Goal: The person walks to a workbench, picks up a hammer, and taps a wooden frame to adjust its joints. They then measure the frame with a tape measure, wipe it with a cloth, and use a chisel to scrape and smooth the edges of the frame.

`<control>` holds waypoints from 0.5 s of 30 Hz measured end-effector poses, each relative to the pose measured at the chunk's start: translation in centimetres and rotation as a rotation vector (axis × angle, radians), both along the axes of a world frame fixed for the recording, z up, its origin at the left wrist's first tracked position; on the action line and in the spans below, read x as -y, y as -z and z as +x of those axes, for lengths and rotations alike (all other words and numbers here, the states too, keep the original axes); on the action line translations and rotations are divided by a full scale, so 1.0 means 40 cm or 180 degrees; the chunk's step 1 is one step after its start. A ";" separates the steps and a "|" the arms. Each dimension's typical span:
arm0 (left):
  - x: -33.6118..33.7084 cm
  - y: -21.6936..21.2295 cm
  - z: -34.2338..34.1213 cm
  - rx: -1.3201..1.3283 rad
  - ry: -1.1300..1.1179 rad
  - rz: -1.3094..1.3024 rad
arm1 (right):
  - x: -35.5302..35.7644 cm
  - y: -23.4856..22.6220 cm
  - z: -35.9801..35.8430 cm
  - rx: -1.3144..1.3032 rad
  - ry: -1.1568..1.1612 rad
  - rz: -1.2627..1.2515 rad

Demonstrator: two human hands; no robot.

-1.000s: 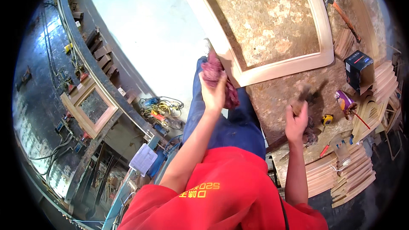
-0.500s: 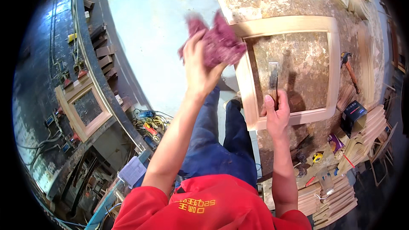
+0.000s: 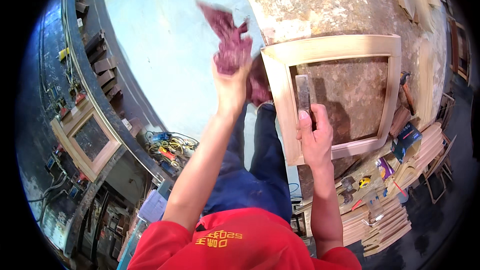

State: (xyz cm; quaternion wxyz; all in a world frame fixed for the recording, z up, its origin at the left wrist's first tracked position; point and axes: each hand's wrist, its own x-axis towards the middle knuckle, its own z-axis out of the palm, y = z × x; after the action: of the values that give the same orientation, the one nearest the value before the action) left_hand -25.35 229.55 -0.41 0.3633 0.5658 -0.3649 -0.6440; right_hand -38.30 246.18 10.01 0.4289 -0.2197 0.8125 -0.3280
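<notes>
A crumpled maroon cloth [image 3: 232, 50] is gripped in my left hand [image 3: 231, 87], raised beside the workbench; part of it flares upward and another part hangs toward my feet. Closed around the handle of a chisel [image 3: 302, 90], my right hand [image 3: 316, 135] is over the near left part of a pale wooden frame [image 3: 330, 50]. The chisel's flat metal blade points away from me, above the frame's opening. This rectangular frame lies on the bench, its left side close to the bench edge.
The worn bench top [image 3: 320, 0] carries a hammer [image 3: 407, 92], a dark box [image 3: 406, 142], a yellow tape measure [image 3: 364, 182] and stacked wood strips [image 3: 387, 232]. At left, a smaller wooden frame [image 3: 107, 155] rests on a dark clamping table [image 3: 42, 100]. Tangled cables [image 3: 175, 145] lie near my legs.
My left hand has moved slightly down, and the cloth has swung from a bunched shape into loose, trailing ends. My view has shifted a little; the chisel is now nearer the frame's left side.
</notes>
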 end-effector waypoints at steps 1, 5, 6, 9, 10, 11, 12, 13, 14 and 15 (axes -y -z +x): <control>-0.041 -0.015 0.010 0.0009 0.0142 0.0224 | 0.009 0.006 -0.007 0.0025 -0.0061 0.0060; -0.202 -0.044 0.005 -0.0233 0.0221 0.0687 | 0.016 0.077 -0.024 -0.0955 -0.0570 -0.0708; -0.222 -0.047 -0.007 -0.0341 0.0171 0.0681 | 0.013 0.082 -0.032 -0.0796 -0.0535 -0.0583; -0.236 -0.049 -0.020 -0.0117 0.0200 0.0763 | 0.028 0.028 -0.071 0.0323 -0.0098 -0.0085; -0.240 -0.042 -0.023 -0.0119 0.0180 0.0691 | 0.029 0.032 -0.080 0.0295 -0.0247 -0.0002; -0.243 -0.038 -0.027 -0.0122 0.0157 0.0616 | 0.028 0.036 -0.093 0.0263 -0.0400 0.0079; -0.247 -0.036 -0.030 -0.0128 0.0120 0.0604 | 0.032 0.039 -0.102 0.0230 -0.0549 0.0161; -0.250 -0.036 -0.031 -0.0134 0.0086 0.0592 | 0.043 0.042 -0.108 -0.0044 -0.0767 0.0090; -0.251 -0.037 -0.033 -0.0146 0.0061 0.0578 | 0.048 0.046 -0.110 -0.0158 -0.0687 -0.0090; -0.250 -0.037 -0.035 -0.0232 0.0033 0.0588 | 0.053 0.050 -0.109 -0.0271 -0.0605 -0.0271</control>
State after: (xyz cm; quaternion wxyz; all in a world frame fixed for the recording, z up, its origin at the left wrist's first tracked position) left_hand -26.73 239.55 1.08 0.3193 0.5711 -0.2934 -0.6970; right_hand -42.65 244.07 8.02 0.4134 -0.3275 0.7909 -0.3105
